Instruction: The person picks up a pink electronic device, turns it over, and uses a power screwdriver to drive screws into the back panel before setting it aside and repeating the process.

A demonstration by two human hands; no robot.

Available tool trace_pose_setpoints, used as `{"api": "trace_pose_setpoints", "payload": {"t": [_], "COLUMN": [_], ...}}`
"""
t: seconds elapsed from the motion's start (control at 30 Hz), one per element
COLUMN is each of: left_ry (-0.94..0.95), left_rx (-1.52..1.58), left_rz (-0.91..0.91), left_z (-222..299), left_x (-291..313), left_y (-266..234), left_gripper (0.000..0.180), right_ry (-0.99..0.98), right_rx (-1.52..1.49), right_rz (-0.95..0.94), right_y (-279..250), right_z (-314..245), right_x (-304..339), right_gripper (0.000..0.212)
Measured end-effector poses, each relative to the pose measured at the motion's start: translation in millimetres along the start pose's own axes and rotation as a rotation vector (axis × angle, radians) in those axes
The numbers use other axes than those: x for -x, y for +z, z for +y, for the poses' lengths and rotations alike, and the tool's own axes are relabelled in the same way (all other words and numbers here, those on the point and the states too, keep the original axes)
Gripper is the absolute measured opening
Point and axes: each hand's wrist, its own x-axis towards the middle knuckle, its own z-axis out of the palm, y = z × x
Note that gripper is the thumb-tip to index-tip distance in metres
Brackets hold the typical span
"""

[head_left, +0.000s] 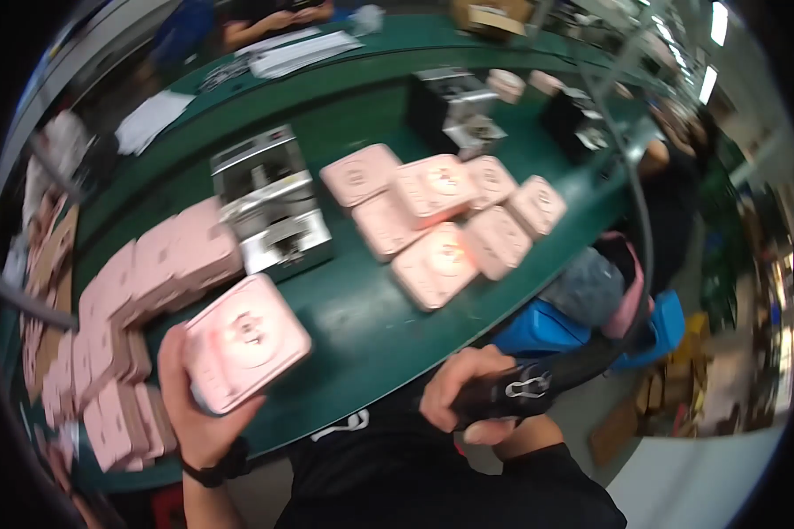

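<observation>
My left hand [205, 401] grips a pink, square, round-cornered plastic case [254, 339] by its left and lower edges, tilted above the green table. A circular outline with small dark marks is on its lit top face. In front of my body, my right hand [468, 397] is wrapped round a black handheld tool [503, 397] with a metal clip on it. A thick dark cord [637, 256] runs up and to the right from the tool. What kind of tool it is does not show. The held case and the tool are well apart.
Stacked pink cases [163, 256] line the table's left side. More pink cases [437, 264] lie at centre right, some overlapping. Black-and-metal fixtures [282, 207] stand behind. Blue plastic bins [543, 331] are beyond the table's edge at right. A person [679, 167] is at right, another across the table.
</observation>
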Motion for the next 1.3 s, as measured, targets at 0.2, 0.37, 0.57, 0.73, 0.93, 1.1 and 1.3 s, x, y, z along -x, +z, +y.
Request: {"api": "trace_pose_setpoints", "payload": {"t": [0.2,0.37,0.57,0.73,0.93,1.1,1.3], "left_ry": [0.339,0.241,0.121,0.328,0.436,0.26,-0.177], "left_rx": [0.006,-0.143,-0.343,-0.574,-0.054,-0.581,-1.222], "left_rz": [-0.342,-0.444,-0.546,-0.621,-0.315,0.08,0.621], "left_z": [74.8,103.6,104.6,110.4,69.1,16.7,-11.7], "left_x": [-122.7,-186.9,-197.9,-196.6,-139.1,-35.8,69.8], "left_y": [213.1,358.0,423.7,404.2,189.4,20.4,-125.4], "left_gripper": [0.081,0.082,0.091,0.098,0.064,0.069,0.084], "right_ry": [-0.103,-0.221,-0.281,-0.259,-0.171,-0.076,0.055], "right_rx": [-0.04,-0.102,-0.081,-0.102,-0.23,-0.307,-0.343], "right_rz": [0.238,0.48,0.553,0.483,0.225,0.304,0.183], "right_y": [-10.8,1.5,-5.7,-18.9,-40.1,-54.3,-35.5], "right_z": [-28.6,-46.0,-49.3,-43.9,-14.8,4.8,18.7], "right_x": [81.9,126.6,153.3,136.9,90.8,89.2,30.3], "right_gripper": [0.041,0.04,0.04,0.04,0.043,0.048,0.048]}}
